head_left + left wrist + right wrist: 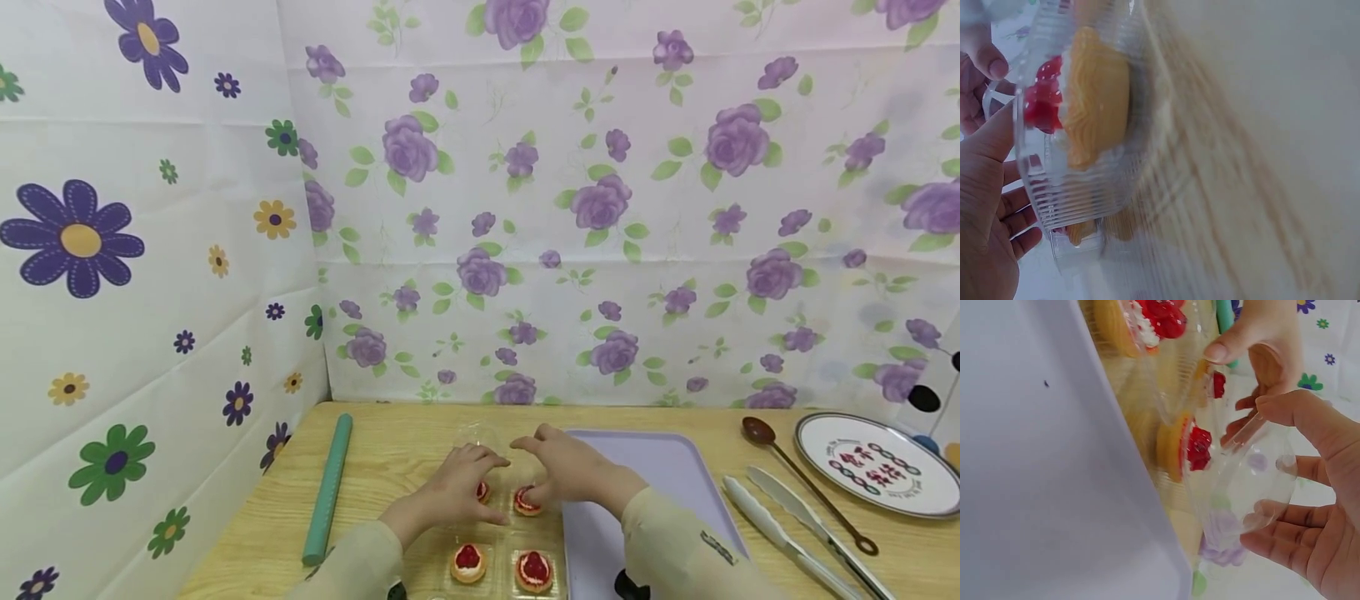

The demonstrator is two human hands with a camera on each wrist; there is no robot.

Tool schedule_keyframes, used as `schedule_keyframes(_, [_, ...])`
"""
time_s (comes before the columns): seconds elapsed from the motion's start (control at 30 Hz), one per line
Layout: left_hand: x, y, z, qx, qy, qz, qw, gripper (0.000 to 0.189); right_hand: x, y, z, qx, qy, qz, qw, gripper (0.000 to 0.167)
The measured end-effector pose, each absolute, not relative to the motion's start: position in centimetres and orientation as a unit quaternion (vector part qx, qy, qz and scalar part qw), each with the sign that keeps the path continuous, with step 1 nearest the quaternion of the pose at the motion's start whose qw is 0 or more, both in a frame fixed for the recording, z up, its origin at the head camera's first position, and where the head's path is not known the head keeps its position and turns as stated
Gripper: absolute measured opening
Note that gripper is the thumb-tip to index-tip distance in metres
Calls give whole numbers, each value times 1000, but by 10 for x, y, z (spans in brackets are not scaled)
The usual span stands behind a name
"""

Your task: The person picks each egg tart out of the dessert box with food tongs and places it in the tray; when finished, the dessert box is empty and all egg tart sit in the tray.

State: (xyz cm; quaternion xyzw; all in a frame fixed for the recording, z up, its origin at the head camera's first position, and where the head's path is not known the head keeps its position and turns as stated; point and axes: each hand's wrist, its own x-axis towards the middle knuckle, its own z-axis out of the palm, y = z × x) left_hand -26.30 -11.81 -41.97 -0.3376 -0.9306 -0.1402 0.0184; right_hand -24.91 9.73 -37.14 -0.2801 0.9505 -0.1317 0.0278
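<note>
Several small tarts topped with red fruit and white cream sit in clear plastic packaging, among them a near-left tart (468, 565) and a near-right tart (534, 572). My right hand (573, 468) pinches a clear plastic lid (1254, 472), thumb on its upper edge and fingers on the far side, by the far-right tart (1199, 449). Opposite it is my left hand (450, 486), thumb and fingers spread over the far-left tart (482, 492). In the left wrist view, a clear wall (1085, 200) partly covers that hand's fingertips.
A lavender tray (645, 450) lies right of the packaging. Beyond it are metal tongs (795, 525), a brown long-handled spoon (810, 487) and a white plate (817, 433). A green rolling pin (327, 492) lies at left. Flowered cloth (525, 250) hangs behind the table.
</note>
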Motion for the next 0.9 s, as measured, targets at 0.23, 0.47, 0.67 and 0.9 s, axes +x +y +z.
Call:
schedule_keyframes(0.23, [-265,-115,-420,-340,-930,-140,13,76,-250,107,-362,-276,950,-146,25,72])
schedule_keyframes(0.47, [-264,-113,-418,-338,-930,-143,8,73,-251,115,-352,-294,945,-141,-16,72])
schedule_keyframes(0.67, [-265,-114,-419,-343,-928,-146,4,70,-255,122,-346,-296,943,-146,-31,72])
schedule_keyframes(0.9, [-267,-113,-421,-343,-928,-147,-4,69,-262,131,-343,-288,942,-170,-23,74])
